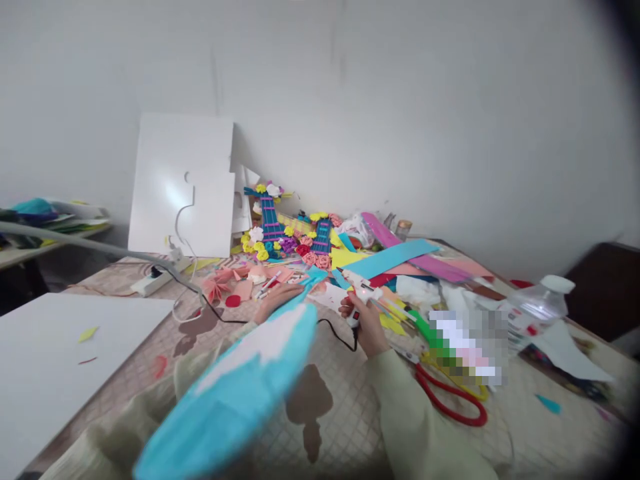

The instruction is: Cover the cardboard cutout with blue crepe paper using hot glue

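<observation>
My right hand (365,323) is closed round the grip of a white hot glue gun (361,288), whose black cord (330,328) trails left across the table. My left hand (279,297) rests on the far end of a large blue and white paper shape (240,387). That shape runs from my lap up to the glue gun's tip and covers most of my left forearm. The left fingers lie along its edge, curled over it.
Paper flowers and blue craft pieces (285,233) are piled at the wall with coloured paper strips (395,257). White boards (183,187) lean behind a power strip (155,281). Red-handled scissors (450,400), a plastic bottle (543,300) and a white sheet (55,360) lie around.
</observation>
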The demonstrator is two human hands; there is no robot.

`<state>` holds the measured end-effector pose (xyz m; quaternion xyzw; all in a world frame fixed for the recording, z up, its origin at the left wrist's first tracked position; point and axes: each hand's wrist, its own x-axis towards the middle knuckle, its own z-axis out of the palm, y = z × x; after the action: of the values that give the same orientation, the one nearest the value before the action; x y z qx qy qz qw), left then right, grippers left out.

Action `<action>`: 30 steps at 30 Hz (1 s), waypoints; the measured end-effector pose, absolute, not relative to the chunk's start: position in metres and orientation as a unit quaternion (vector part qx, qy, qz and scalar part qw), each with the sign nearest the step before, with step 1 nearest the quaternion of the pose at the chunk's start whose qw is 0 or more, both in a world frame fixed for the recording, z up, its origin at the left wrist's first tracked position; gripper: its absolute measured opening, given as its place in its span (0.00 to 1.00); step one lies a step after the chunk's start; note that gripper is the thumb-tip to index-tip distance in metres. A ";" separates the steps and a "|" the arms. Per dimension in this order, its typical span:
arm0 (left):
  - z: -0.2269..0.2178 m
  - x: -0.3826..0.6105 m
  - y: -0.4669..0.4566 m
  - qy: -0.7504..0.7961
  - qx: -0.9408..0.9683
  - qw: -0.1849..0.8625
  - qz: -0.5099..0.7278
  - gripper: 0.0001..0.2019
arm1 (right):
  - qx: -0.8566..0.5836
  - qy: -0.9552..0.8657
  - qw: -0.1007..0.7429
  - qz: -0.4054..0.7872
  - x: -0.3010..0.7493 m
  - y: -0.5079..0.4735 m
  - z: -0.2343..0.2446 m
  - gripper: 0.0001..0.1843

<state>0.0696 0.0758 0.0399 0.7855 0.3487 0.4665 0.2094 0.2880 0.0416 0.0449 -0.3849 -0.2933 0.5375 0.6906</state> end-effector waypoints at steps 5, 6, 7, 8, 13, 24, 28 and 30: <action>0.047 0.063 0.078 0.253 0.872 -0.020 0.419 0.15 | -0.364 -0.288 0.697 0.547 0.286 0.039 0.036 0.19; 0.046 0.062 0.077 0.259 0.866 -0.054 0.425 0.15 | -0.359 -0.290 0.696 0.551 0.285 0.038 0.036 0.19; 0.045 0.062 0.074 0.267 0.859 -0.076 0.431 0.15 | -0.354 -0.292 0.693 0.556 0.282 0.037 0.036 0.19; 0.044 0.062 0.072 0.275 0.853 -0.090 0.435 0.15 | -0.350 -0.295 0.690 0.561 0.280 0.036 0.037 0.19; 0.037 0.060 0.062 0.296 0.833 -0.096 0.458 0.13 | -0.335 -0.300 0.660 0.601 0.259 0.044 0.038 0.20; 0.001 0.058 0.068 0.320 0.812 -0.081 0.482 0.12 | -0.341 -0.302 0.606 0.653 0.226 0.055 0.032 0.18; -0.001 0.055 0.072 0.313 0.829 -0.066 0.459 0.12 | -0.366 -0.289 0.603 0.647 0.231 0.058 0.024 0.17; 0.004 0.051 0.073 0.300 0.838 -0.057 0.452 0.13 | -0.375 -0.281 0.604 0.644 0.233 0.059 0.023 0.16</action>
<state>0.0511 0.0728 0.0040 0.8383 0.3000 0.4517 -0.0570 0.2335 0.0587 0.0226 -0.3754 -0.2815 0.6444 0.6039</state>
